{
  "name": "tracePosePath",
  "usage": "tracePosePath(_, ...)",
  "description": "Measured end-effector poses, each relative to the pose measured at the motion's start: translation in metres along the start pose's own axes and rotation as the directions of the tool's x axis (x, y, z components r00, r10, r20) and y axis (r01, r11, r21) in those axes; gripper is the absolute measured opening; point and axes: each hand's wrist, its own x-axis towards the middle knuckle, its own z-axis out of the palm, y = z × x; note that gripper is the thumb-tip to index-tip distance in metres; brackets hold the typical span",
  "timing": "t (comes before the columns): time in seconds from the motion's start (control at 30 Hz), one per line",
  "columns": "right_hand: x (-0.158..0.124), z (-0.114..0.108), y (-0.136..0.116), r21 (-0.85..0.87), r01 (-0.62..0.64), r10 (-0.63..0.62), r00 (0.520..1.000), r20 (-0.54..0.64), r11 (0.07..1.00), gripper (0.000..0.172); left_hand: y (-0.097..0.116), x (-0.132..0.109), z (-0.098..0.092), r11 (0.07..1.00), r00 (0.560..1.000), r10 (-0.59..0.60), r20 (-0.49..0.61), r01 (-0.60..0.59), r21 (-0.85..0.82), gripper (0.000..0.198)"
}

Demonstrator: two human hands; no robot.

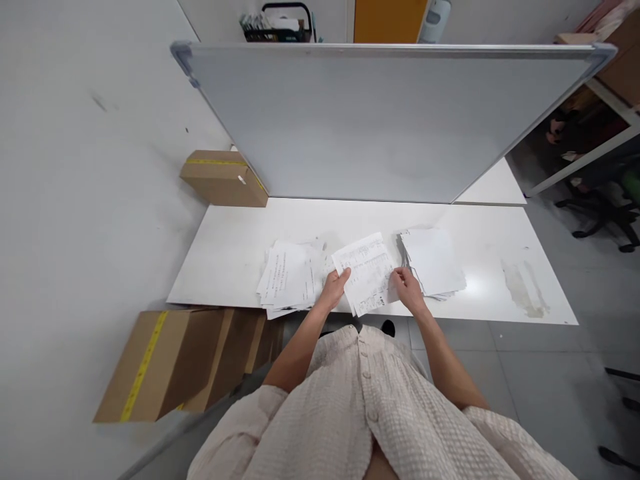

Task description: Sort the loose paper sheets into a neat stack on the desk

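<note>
Printed sheets (367, 270) are held tilted over the front of the white table, between my two hands. My left hand (334, 288) grips their left edge, thumb on top. At their right edge my right hand (407, 290) is closed, its fingertips pinching the paper. On the table to the left lies a loose, uneven stack of printed papers (290, 275). Another pile of papers (434, 260), with a blank sheet on top, lies just beyond my right hand.
The white table (225, 253) runs across in front of me, with a large whiteboard (350, 120) upright at its back. A cardboard box (225, 180) sits at the back left corner. More cardboard boxes (170, 360) stand at the front left. Wheeled chairs are at the right.
</note>
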Motion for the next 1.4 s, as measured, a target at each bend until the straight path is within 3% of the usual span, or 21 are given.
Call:
tracePosePath(0.13, 0.006, -0.003, -0.014, 0.261, 0.084, -0.113, 0.989, 0.098, 0.962, 0.051, 0.009, -0.003, -0.006, 0.955, 0.996, 0.073, 0.058, -0.086, 0.283, 0.043)
tracePosePath(0.23, 0.011, 0.004, -0.015, 0.474, 0.048, -0.158, 0.968, 0.195, 0.879, 0.04, 0.018, -0.009, -0.007, 0.918, 0.984, 0.116, 0.139, -0.16, 0.364, 0.037)
tracePosePath(0.33, 0.013, 0.019, -0.003, 0.528, 0.036, -0.14, 0.978, 0.157, 0.849, 0.032, 0.02, -0.013, -0.008, 0.921, 0.973, 0.183, 0.142, -0.22, 0.322, 0.032)
tracePosePath(0.47, 0.011, 0.044, 0.026, 0.503, 0.084, -0.144, 0.986, 0.082, 0.86, 0.03, 0.003, -0.011, -0.015, 0.913, 0.967, 0.225, 0.117, -0.251, 0.322, 0.025)
tracePosePath(0.63, 0.011, 0.06, 0.041, 0.497, 0.04, -0.092, 0.992, 0.081, 0.867, 0.032, -0.021, -0.002, -0.025, 0.947, 0.988, 0.148, 0.052, -0.157, 0.282, 0.022)
tracePosePath(0.8, 0.013, 0.059, 0.039, 0.492, 0.026, -0.071, 0.995, 0.073, 0.87, 0.035, -0.018, 0.001, -0.024, 0.929, 0.979, 0.183, 0.092, -0.203, 0.31, 0.024)
tracePosePath(0.93, 0.012, 0.059, 0.035, 0.487, 0.014, -0.058, 0.995, 0.076, 0.873, 0.032, -0.012, 0.002, -0.019, 0.945, 0.989, 0.14, 0.051, -0.149, 0.292, 0.023)
tracePosePath(1.1, 0.013, 0.042, 0.025, 0.476, 0.015, -0.082, 0.989, 0.121, 0.879, 0.037, -0.005, 0.002, -0.014, 0.98, 0.991, 0.128, -0.031, -0.121, 0.155, 0.027)
tracePosePath(1.27, 0.011, 0.014, 0.019, 0.32, -0.087, -0.052, 0.914, 0.402, 0.943, 0.038, -0.004, 0.004, -0.022, 0.993, 0.994, 0.108, -0.008, -0.109, -0.036, 0.035)
tracePosePath(1.33, 0.01, 0.005, 0.015, 0.195, -0.022, -0.054, 0.924, 0.38, 0.98, 0.032, -0.005, 0.006, -0.031, 0.995, 0.995, 0.095, -0.021, -0.095, -0.023, 0.033)
tracePosePath(1.4, 0.009, -0.002, 0.007, -0.038, 0.117, -0.099, 0.945, 0.311, 0.992, 0.027, -0.005, 0.007, -0.042, 0.99, 0.992, 0.104, -0.07, -0.097, 0.102, 0.03)
